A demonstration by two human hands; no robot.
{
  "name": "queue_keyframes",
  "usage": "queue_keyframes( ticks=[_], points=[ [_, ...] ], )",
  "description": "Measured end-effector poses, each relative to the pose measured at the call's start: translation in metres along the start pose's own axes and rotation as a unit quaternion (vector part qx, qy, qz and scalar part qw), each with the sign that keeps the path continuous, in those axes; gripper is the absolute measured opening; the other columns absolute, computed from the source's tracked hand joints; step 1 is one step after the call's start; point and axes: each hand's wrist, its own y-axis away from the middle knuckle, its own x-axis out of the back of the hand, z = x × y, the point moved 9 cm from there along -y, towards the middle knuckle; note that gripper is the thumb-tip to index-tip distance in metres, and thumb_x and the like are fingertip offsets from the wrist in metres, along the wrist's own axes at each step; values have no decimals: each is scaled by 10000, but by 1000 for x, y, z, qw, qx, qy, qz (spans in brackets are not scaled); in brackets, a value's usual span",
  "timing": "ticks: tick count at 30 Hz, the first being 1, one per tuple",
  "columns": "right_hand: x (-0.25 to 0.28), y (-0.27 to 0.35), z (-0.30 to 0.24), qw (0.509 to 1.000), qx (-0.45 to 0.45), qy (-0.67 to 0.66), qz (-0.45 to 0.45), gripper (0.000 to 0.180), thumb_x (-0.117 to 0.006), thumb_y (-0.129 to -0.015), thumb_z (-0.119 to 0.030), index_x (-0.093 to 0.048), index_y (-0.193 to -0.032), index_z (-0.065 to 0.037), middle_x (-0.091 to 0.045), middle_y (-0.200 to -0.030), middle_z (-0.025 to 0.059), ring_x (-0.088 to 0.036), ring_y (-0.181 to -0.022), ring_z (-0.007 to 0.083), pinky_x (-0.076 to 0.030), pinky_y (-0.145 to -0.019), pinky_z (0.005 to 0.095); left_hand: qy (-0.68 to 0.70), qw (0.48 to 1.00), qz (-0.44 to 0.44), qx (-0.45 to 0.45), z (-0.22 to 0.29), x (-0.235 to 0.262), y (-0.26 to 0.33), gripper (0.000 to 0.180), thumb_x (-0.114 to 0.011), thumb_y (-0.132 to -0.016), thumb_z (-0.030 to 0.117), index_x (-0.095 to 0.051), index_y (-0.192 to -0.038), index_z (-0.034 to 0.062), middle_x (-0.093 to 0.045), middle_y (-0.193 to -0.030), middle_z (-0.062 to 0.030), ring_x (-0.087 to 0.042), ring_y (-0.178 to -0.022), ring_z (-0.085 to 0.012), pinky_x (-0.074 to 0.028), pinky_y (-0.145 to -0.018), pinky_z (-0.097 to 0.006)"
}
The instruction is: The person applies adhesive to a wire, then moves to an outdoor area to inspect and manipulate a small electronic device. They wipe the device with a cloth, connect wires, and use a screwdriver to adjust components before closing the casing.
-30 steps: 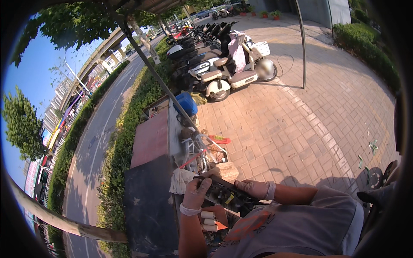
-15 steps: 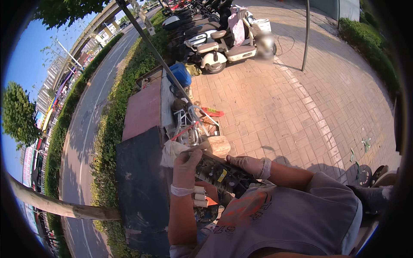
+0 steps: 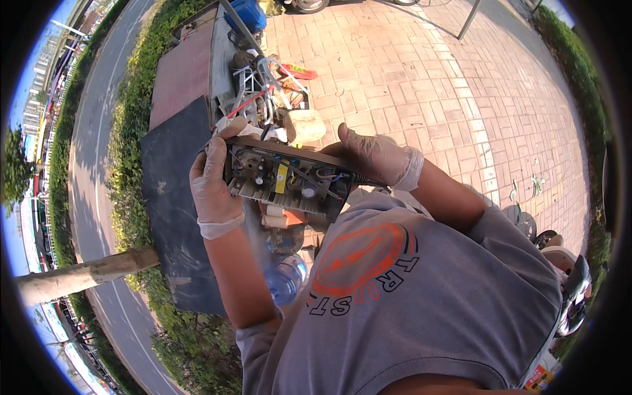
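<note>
An opened charger (image 3: 281, 176) is held up in front of my chest, its long, dark casing exposing a circuit board. A yellow-taped transformer, round capacitors, thin wires and a ribbed metal heat sink show inside. My left hand (image 3: 217, 184), in a thin translucent glove, is closed round the charger's left end, thumb on its upper edge. At the other end my right hand (image 3: 380, 158), gloved alike, grips the casing near a black cable; some of its fingers are hidden behind the casing.
A dark board (image 3: 181, 204) lies to the left, beside a hedge (image 3: 125, 118). Beyond the charger are a wood block (image 3: 304, 126), a cluttered heap of metal parts (image 3: 253, 85) and a blue container (image 3: 247, 16). A clear bluish water jug (image 3: 286, 280) stands below my left forearm.
My view has tipped downward, so the parked scooters have mostly left the picture. Both hands still hold the charger, whose open inside now faces me more fully.
</note>
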Motion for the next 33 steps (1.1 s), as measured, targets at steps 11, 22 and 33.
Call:
queue_keyframes(
  ticks=[11,22,33],
  points=[
    [7,12,-43,889,260,344,157,308,-567,-962,-273,-646,-1024,19,-677,-977,91,-627,-922,175,-506,-856,321,48,989,138,-9,-14,97,50,424,-521,-979,292,-574,-1166,-85,-656,-1019,-191,-663,-903,-217,-563,-787,-338],
    [-65,-66,34,981,45,-92,-164,562,-464,-923,-571,-658,-894,-43,-630,-921,116,-607,-926,307,-463,-835,418,95,965,245,-26,-25,194,168,505,-436,-1002,356,-481,-1295,-53,-616,-1113,-212,-645,-993,-267,-565,-839,-404],
    [-131,-128,109,936,-41,224,-269,712,-488,-846,-683,-600,-1162,-54,-606,-1174,83,-561,-1084,180,-429,-922,315,69,891,448,-18,-42,134,295,496,-544,-959,322,-515,-1255,-76,-666,-1040,-200,-674,-920,-252,-553,-834,-358]
  ],
)
